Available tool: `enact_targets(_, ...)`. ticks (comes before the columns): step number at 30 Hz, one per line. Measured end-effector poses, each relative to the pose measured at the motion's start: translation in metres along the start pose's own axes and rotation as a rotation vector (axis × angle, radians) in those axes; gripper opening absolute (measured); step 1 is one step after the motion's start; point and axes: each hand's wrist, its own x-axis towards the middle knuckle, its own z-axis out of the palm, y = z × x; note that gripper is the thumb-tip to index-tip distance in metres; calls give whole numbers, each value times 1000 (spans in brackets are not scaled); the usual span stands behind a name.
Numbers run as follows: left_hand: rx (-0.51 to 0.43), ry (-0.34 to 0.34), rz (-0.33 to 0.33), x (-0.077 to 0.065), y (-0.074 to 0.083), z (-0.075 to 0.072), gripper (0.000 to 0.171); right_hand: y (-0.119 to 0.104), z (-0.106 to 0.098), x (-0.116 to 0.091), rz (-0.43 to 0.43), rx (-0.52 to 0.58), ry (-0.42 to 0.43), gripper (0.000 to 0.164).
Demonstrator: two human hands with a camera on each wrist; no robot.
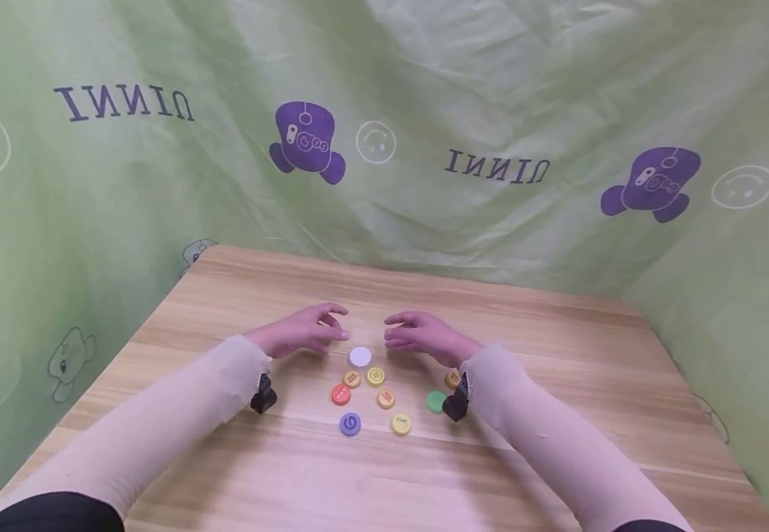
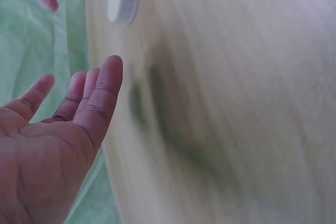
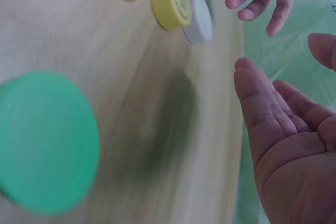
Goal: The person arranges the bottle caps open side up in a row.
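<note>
My left hand point(image 1: 301, 330) hovers over the table with relaxed, slightly bent fingers and holds nothing. Facing it across a small gap, my right hand point(image 1: 427, 336) is likewise unoccupied, its fingers loosely extended. Between and just in front of them lies a white bottle cap point(image 1: 360, 357), the nearest thing to both hands. Closer to me are a yellow cap point(image 1: 375, 377), an orange cap point(image 1: 352, 379), a red cap point(image 1: 340, 394), another orange cap point(image 1: 386, 399), a blue cap point(image 1: 350, 424) and a second yellow cap point(image 1: 401, 424). A green cap point(image 3: 50, 142) looms large in the right wrist view.
One more orange cap point(image 1: 453, 379) sits by the right wrist, partly hidden by the black wrist camera point(image 1: 456, 403). Another wrist camera point(image 1: 264, 395) is on the left sleeve. A green printed curtain point(image 1: 371, 207) hangs behind the wooden table point(image 1: 278, 473).
</note>
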Motion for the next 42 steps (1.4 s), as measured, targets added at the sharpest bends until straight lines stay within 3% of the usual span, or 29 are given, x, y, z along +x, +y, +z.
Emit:
enact_targets(9, 11, -15, -35, 7, -5, 19, 61, 9, 18, 11, 70, -53, -30, 46)
enact_targets(21, 47, 6, -114, 12, -9, 29, 57, 14, 24, 15, 150, -118, -45, 48)
enact_targets(26, 86, 32, -119, 17, -11, 33, 52, 17, 26, 21, 141, -183, -37, 47)
enact_targets(35, 172, 83, -113, 21, -8, 40, 19, 12, 33, 33, 121, -319, -22, 36)
enact_targets(42, 99, 89, -134, 27, -13, 40, 18, 13, 38, 39, 106, -435, 3, 32)
